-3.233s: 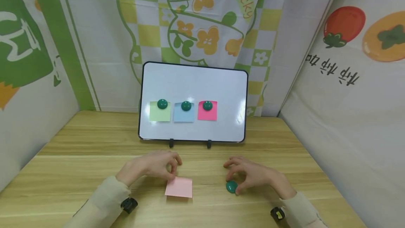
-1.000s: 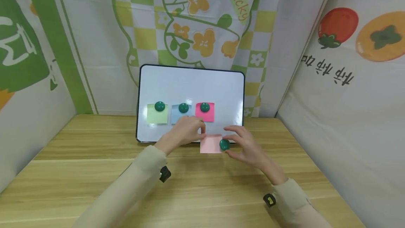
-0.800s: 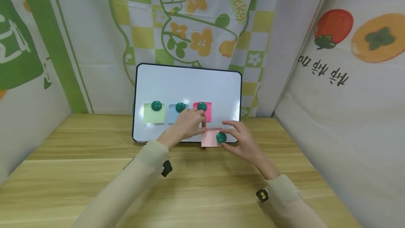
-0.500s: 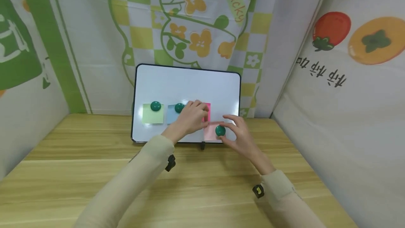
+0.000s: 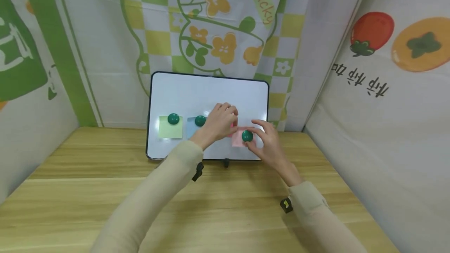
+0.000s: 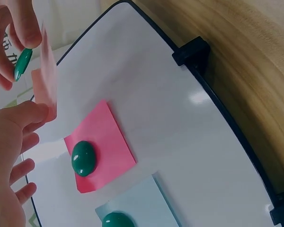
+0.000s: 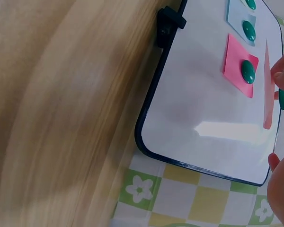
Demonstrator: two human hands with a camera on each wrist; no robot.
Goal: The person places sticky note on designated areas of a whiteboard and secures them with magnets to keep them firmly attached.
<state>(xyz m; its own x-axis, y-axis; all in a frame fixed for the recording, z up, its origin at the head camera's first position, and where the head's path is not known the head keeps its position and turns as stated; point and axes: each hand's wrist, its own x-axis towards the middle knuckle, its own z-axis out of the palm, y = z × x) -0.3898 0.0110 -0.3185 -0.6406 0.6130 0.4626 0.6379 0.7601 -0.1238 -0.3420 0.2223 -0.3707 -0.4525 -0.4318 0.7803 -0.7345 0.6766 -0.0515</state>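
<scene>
My left hand [image 5: 220,122] pinches a light pink sticky note [image 6: 48,78] by its edge, between thumb and finger. The note hangs in front of the whiteboard [image 5: 183,93], apart from its surface in both wrist views. My right hand [image 5: 268,143] holds a round green magnet [image 5: 247,136] between thumb and fingers, in front of the note. On the board, green magnets pin a light green note [image 5: 170,131], a blue note [image 6: 144,205] and a bright pink note [image 6: 111,151]. In the head view my left hand covers most of the bright pink note.
The whiteboard stands on black feet [image 5: 226,163] at the back of the wooden table [image 5: 218,214]. Behind it hangs a patterned curtain [image 5: 158,42], and a printed white cloth [image 5: 379,128] lines the right side. Each wrist carries a small black camera [image 5: 286,205].
The light pink note and the magnet were low over the table; both hands have brought them forward and up to the right part of the board. The left hand now overlaps the bright pink note.
</scene>
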